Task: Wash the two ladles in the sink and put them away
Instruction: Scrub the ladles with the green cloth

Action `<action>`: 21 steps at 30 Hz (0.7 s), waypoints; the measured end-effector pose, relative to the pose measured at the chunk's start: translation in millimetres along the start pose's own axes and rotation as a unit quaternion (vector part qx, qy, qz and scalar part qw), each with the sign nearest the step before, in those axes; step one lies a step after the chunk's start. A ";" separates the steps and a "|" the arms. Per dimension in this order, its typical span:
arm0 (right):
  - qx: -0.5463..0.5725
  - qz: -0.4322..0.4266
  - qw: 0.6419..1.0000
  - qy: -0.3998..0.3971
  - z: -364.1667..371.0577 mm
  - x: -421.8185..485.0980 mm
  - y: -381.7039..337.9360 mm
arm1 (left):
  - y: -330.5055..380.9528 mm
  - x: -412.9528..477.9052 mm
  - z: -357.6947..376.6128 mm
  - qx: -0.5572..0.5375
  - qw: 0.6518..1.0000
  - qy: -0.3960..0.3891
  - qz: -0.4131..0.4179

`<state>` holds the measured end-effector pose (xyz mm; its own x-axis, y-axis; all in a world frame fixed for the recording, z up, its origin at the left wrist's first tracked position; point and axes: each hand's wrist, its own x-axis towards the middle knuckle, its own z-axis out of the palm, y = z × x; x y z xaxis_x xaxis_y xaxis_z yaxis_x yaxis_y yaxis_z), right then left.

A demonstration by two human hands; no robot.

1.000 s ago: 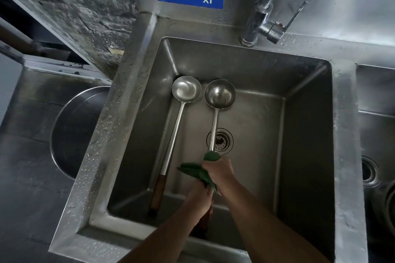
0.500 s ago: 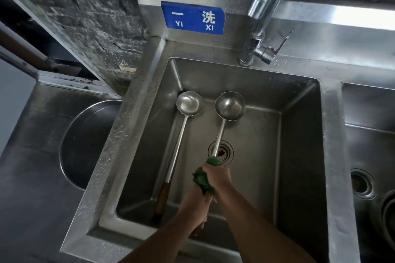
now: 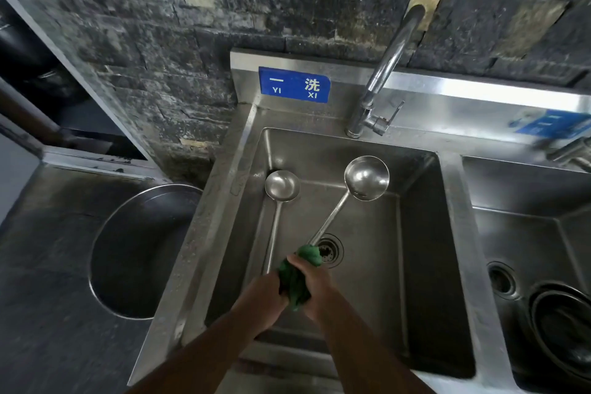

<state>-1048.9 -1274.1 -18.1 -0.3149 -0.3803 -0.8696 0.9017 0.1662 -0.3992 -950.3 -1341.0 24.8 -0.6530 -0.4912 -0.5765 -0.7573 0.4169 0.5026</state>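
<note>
Two steel ladles are in the steel sink (image 3: 454, 233). The left ladle (image 3: 281, 185) lies along the basin's left side, bowl at the back. The right ladle (image 3: 366, 177) is lifted and tilted, its bowl up toward the back right. My left hand (image 3: 260, 299) grips that ladle's handle low down; the handle end is hidden. My right hand (image 3: 315, 288) is closed on a green cloth (image 3: 295, 281) wrapped around the same shaft, just above the drain (image 3: 329, 249).
A chrome tap (image 3: 383, 73) rises behind the basin, its spout overhead. A second basin (image 3: 527, 233) at right holds stacked metal bowls (image 3: 563, 326). Left of the sink a round metal basin (image 3: 144, 249) sits in a dark counter. A blue sign (image 3: 294, 85) is on the backsplash.
The held ladle has lifted and swung so its bowl moved right and away from the other ladle. My view has tilted up, showing more wall and tap.
</note>
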 end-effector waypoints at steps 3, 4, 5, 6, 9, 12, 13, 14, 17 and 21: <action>0.023 -0.024 0.999 0.035 6.5 -4.8 -6.6 | -1.6 -2.0 -17.5 0.067 0.997 0.003 0.049; 0.041 -0.038 0.998 0.037 7.5 -5.6 -11.6 | -1.7 -3.1 -22.7 0.093 0.993 0.014 0.065; 0.062 -0.053 0.996 0.030 7.5 -5.0 -17.2 | -3.7 -3.5 -27.7 0.121 0.989 0.028 0.080; 0.081 -0.070 0.994 0.023 6.9 -4.0 -24.9 | -6.1 -3.6 -33.3 0.148 0.984 0.040 0.093; 0.117 -0.116 0.986 0.031 1.0 -1.4 -50.7 | -11.8 0.0 -51.6 0.190 0.972 0.065 0.124; 0.146 -0.148 0.978 0.032 -6.9 -3.5 -74.0 | -15.4 4.9 -73.0 0.221 0.965 0.080 0.116; 0.160 -0.156 0.974 0.038 -9.6 -4.5 -81.7 | -17.1 6.0 -80.6 0.245 0.959 0.093 0.107; 0.172 -0.163 0.970 0.047 -12.2 -4.5 -89.7 | -18.4 6.4 -88.4 0.272 0.951 0.108 0.097; 0.212 -0.174 0.960 0.049 -19.4 -1.9 -112.1 | -20.1 8.4 -110.1 0.319 0.934 0.148 0.070; 0.247 -0.180 0.951 0.054 -31.7 -0.9 -137.6 | -20.9 10.0 -136.5 0.321 0.930 0.176 0.030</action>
<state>-1182.0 -1267.7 28.4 -0.6345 -0.2314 -0.7375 0.7500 -0.4149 -0.5151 -940.1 -1459.0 96.4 -0.7373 -0.6253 -0.2555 -0.6415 0.7667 -0.0253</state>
